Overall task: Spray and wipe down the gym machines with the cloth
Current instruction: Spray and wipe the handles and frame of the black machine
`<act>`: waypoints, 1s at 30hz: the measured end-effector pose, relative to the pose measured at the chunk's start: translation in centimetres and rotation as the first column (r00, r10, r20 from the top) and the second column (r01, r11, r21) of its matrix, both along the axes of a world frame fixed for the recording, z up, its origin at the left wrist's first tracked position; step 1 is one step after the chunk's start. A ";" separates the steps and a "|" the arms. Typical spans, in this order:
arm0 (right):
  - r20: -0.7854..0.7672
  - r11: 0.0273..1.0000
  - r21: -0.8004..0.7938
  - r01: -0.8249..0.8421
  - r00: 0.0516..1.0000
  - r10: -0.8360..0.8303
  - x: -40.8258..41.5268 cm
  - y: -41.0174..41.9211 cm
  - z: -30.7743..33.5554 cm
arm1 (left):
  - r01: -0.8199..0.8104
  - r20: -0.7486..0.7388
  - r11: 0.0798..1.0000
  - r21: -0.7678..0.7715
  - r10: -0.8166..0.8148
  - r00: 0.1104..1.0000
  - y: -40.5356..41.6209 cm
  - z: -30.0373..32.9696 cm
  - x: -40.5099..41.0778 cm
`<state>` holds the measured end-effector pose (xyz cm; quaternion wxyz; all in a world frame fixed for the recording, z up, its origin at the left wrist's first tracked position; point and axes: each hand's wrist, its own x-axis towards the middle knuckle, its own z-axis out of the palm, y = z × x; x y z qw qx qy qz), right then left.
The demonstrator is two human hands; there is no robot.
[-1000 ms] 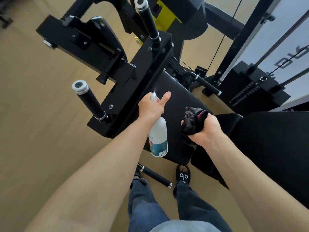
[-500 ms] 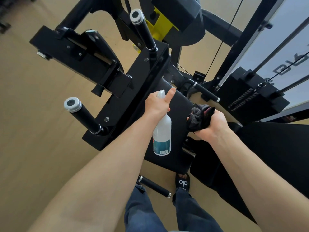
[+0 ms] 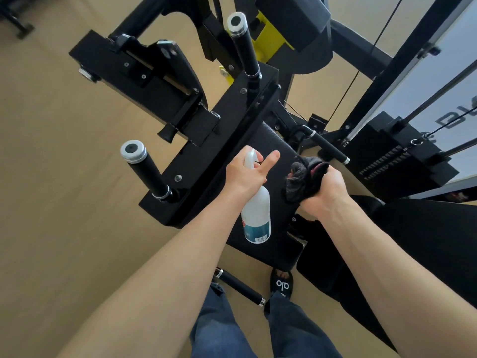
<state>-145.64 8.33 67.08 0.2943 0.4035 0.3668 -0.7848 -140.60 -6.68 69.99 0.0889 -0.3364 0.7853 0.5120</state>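
A white spray bottle (image 3: pixel 256 215) is gripped at its neck by the left hand (image 3: pixel 245 174), one finger held out straight past the nozzle, above the black seat pad (image 3: pixel 273 156) of a gym machine (image 3: pixel 206 140). Just right of the bottle, a bunched dark cloth (image 3: pixel 303 177) is clutched in the right hand (image 3: pixel 324 192). Left of the seat pad, two black handles (image 3: pixel 147 169) with silver end caps are seen projecting from the frame. Right of it stands a weight stack (image 3: pixel 397 156). Below it, a black slide sandal (image 3: pixel 281 282) and blue jeans (image 3: pixel 224 326) are visible on the tan floor (image 3: pixel 64 215).

handles (image 3: pixel 148 171) flank left, pad (image 3: pixel 277 161) open
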 end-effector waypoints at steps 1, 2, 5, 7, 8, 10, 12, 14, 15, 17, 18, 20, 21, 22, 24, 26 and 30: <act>-0.023 1.000 0.001 -0.023 0.999 0.023 0.4 -0.8 0.0 | -0.014 0.011 1.000 0.005 0.014 1.000 -0.4 -0.1 1.3; -0.044 0.999 0.000 -0.045 0.998 0.045 0.8 -1.8 0.0 | -0.024 0.024 1.000 0.005 0.024 0.999 -0.8 -0.1 2.6; -0.063 0.994 -0.008 -0.105 0.992 0.105 2.0 -5.0 -0.5 | -0.035 0.059 0.999 -0.015 0.036 0.998 -2.2 -0.3 7.7; -0.037 0.992 -0.023 -0.125 0.992 0.124 3.3 -7.7 -1.5 | -0.091 0.056 0.996 -0.010 0.092 0.994 -3.0 -0.5 11.3; -0.010 0.990 -0.047 -0.132 0.991 0.131 4.2 -9.1 -2.0 | -0.132 0.053 0.991 -0.008 0.132 0.990 -3.5 -0.6 12.9; 0.031 0.986 -0.087 -0.142 0.989 0.145 6.4 -11.6 -2.6 | -0.185 0.056 0.982 -0.040 0.187 0.981 -4.9 -0.6 15.7; 0.091 0.984 -0.068 -0.167 0.981 0.173 8.6 -13.9 -2.5 | -0.186 0.050 0.978 -0.098 0.192 0.980 -6.6 -0.5 17.7; 0.135 0.979 -0.013 -0.203 0.970 0.203 10.6 -16.4 -2.8 | -0.135 0.008 0.981 -0.140 0.138 0.990 -8.4 -0.5 19.1; 0.133 0.971 0.034 -0.238 0.964 0.232 11.6 -17.5 -2.8 | -0.097 -0.012 0.985 -0.141 0.096 0.995 -9.1 -0.4 19.5; 0.082 0.948 0.155 -0.279 0.960 0.269 13.2 -19.3 -3.5 | -0.012 -0.034 0.991 -0.133 0.007 0.999 -10.5 -0.3 20.1; 0.055 0.936 0.225 -0.270 0.963 0.265 13.9 -20.1 -3.7 | 0.005 -0.052 0.990 -0.139 -0.012 0.999 -11.2 -0.3 20.3; 0.009 0.915 0.305 -0.264 0.962 0.274 15.7 -21.8 -4.0 | -0.033 -0.087 0.987 -0.155 0.020 0.996 -12.8 0.0 20.5; 0.002 0.910 0.325 -0.258 0.962 0.272 16.5 -22.5 -3.9 | -0.073 -0.093 0.986 -0.149 0.060 0.994 -13.6 0.2 20.4; -0.003 0.907 0.339 -0.250 0.964 0.267 17.1 -23.1 -4.1 | -0.102 -0.092 0.985 -0.137 0.090 0.992 -14.4 0.3 20.2; -0.038 0.904 0.363 -0.226 0.966 0.257 17.2 -23.6 -4.6 | -0.081 -0.088 0.988 -0.129 0.070 0.994 -15.9 0.4 19.5; -0.103 0.906 0.386 -0.174 0.968 0.230 15.8 -23.6 -5.3 | -0.011 -0.080 0.992 -0.125 0.001 0.997 -16.8 0.2 18.5; -0.245 0.912 0.404 -0.065 0.953 0.177 10.8 -22.2 -6.1 | 0.078 -0.025 0.990 -0.114 -0.081 0.996 -17.9 -0.4 17.5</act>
